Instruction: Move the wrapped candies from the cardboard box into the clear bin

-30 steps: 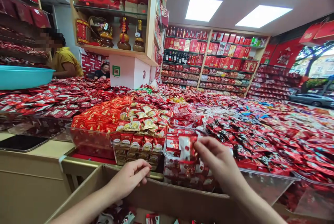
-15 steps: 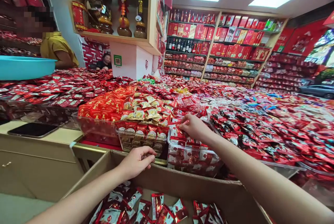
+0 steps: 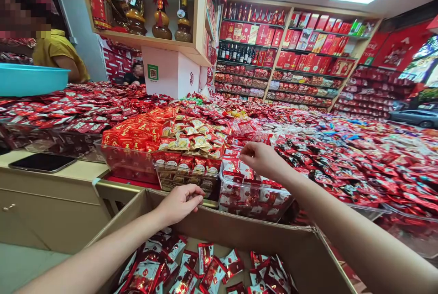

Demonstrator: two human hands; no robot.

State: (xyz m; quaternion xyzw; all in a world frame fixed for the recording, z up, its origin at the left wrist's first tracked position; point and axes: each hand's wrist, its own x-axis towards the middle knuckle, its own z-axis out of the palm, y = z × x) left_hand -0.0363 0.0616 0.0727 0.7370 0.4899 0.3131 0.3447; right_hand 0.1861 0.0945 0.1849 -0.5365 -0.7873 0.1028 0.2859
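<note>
My right hand is over a clear plastic bin of red-and-white snack packets, its fingers bent and drawn together at the packets. Whatever those fingertips hold is hidden behind the hand. Just above the far rim of an open cardboard box, my left hand is loosely curled, thumb close to the fingers, with nothing seen in it. Inside the box lie several loose red-and-white packets, mostly at the left and right, with bare cardboard showing between.
Left of the bin stand a bin of gold-and-red packets and one of orange-red packets. A dark tablet lies on the counter near a blue basin. Heaped packets spread right. A person in a yellow top is at left.
My right hand's fingers have curled in further over the packets in the bin. My left hand has stayed curled near the box rim. The view has shifted slightly.
</note>
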